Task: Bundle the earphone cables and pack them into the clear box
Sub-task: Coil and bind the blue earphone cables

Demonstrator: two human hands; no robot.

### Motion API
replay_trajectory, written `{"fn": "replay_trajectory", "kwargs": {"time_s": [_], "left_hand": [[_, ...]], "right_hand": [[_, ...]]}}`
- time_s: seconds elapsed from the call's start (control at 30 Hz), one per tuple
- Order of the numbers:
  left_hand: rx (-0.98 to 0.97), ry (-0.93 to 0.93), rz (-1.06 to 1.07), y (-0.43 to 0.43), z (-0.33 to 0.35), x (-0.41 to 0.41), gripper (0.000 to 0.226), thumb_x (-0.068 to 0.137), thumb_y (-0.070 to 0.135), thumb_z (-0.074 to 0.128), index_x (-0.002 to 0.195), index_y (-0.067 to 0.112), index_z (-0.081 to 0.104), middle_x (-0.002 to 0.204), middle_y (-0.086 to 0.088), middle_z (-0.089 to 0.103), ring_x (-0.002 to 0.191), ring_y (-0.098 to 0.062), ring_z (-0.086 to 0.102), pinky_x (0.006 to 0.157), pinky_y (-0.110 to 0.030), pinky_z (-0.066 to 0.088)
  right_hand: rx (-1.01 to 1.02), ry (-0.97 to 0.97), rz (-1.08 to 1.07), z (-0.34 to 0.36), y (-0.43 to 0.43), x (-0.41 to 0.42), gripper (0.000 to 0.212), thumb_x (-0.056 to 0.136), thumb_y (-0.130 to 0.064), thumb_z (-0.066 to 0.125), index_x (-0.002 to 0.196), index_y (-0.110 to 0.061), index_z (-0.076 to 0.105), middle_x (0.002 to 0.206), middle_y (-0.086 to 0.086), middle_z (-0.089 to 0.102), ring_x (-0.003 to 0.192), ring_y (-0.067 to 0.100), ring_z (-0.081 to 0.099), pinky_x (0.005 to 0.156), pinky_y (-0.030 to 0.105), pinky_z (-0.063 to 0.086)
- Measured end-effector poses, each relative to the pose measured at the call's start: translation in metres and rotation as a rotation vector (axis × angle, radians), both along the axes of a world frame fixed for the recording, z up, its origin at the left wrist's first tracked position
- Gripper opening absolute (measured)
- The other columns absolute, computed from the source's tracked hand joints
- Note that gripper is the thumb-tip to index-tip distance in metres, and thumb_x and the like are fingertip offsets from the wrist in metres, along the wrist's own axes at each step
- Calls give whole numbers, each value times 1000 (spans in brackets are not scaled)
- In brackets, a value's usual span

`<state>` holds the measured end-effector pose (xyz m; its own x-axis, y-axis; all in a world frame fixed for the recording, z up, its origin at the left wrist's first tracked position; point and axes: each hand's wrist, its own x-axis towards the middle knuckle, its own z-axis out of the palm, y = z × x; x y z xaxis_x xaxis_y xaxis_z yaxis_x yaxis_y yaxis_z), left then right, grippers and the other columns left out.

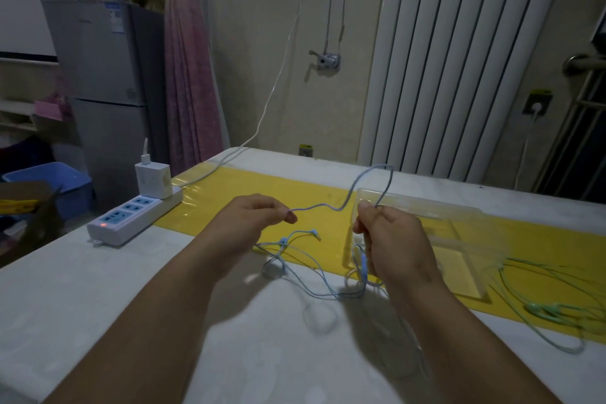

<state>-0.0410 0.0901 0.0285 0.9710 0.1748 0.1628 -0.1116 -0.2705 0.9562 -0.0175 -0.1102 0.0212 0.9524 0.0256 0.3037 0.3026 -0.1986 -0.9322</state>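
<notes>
Both hands hover over the counter point(98, 289). The left hand point(244, 223) pinches the blue earphone cable point(328, 206) between thumb and fingertip. The right hand point(390, 236) has its fingers curled round the same cable. The cable arches up toward 12 o'clock between them, and its loose loops lie on the counter below, at 6 o'clock. The clear box point(459, 259) sits on the yellow strip point(229, 193) at 3 o'clock of the right hand. A green earphone cable point(544, 308) sprawls at 4 o'clock. A power strip point(131, 216) lies at 9 o'clock.
</notes>
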Motion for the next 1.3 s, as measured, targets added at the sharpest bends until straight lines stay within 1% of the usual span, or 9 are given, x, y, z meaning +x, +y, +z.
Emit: {"fn": "replay_trajectory", "kwargs": {"time_s": [0.13, 0.33, 0.5, 0.63, 0.83, 1.0, 1.1, 1.2, 1.3], "left_hand": [[-197, -10, -150, 0, -2, -3, 16, 92, 5, 55, 86, 4, 70, 56, -1, 39, 52, -14, 33, 48, -23, 30], [-343, -33, -200, -5, 1, -5, 11, 91, 0, 53, 89, -1, 64, 61, -4, 57, 50, -11, 46, 42, -21, 39], [-427, -61, -157, -5, 3, -3, 10, 89, 6, 57, 94, 4, 65, 73, -5, 67, 44, -8, 39, 37, -16, 25], [-444, -38, -116, -5, 3, -1, 10, 89, 5, 57, 92, 4, 66, 72, -7, 67, 42, -9, 35, 36, -15, 21], [-671, -137, 25, -2, 5, 5, 29, 99, 25, 47, 75, 10, 56, 55, -2, 52, 42, -9, 39, 35, -14, 26], [-918, -285, 206, 15, 5, 13, 34, 103, 35, 36, 75, 17, 44, 59, 1, 62, 38, -7, 39, 35, -13, 24], [-981, -253, 235, 17, 1, 15, 33, 103, 40, 33, 79, 19, 42, 49, 5, 49, 34, -6, 29, 34, -12, 21], [-928, -227, 286, 18, -3, 17, 32, 103, 41, 33, 82, 18, 42, 45, 6, 34, 34, -7, 24, 36, -13, 20], [-833, -228, 378, 19, -4, 17, 32, 103, 39, 34, 81, 18, 45, 46, 5, 29, 37, -7, 23, 38, -15, 18]], "right_hand": [[-10, 15, 46, -4, 3, 1, 43, 95, -44, 51, 57, -26, 58, 44, -8, 43, 41, 13, 38, 57, 33, 32], [-110, 25, 33, 2, 1, -6, 48, 98, -42, 47, 61, -17, 63, 37, -9, 37, 33, 4, 35, 42, 21, 27], [106, 156, 172, 3, 11, -11, 32, 90, -22, 49, 69, -23, 73, 69, -9, 56, 56, 11, 41, 51, 27, 31], [-13, 155, 274, 2, 20, -18, 29, 98, -23, 45, 88, -18, 71, 88, -3, 73, 54, 12, 46, 49, 21, 34], [-45, 108, 398, 12, 11, -17, 22, 88, -12, 59, 69, -15, 69, 50, -8, 50, 42, 2, 37, 45, 14, 28], [105, 98, 323, 22, -6, -7, 24, 82, -11, 60, 60, -16, 66, 54, -4, 54, 50, 11, 38, 45, 21, 29], [46, 9, 313, 22, -9, -6, 22, 89, -16, 61, 67, -16, 68, 65, -6, 62, 60, 5, 49, 57, 19, 37], [-30, -74, 241, 20, -7, -8, 27, 91, -25, 61, 65, -18, 67, 70, -8, 63, 60, -6, 52, 58, 8, 38], [-72, -124, 157, 17, -5, -6, 30, 88, -34, 62, 62, -18, 65, 68, -3, 63, 60, 1, 53, 60, 16, 41]]}}
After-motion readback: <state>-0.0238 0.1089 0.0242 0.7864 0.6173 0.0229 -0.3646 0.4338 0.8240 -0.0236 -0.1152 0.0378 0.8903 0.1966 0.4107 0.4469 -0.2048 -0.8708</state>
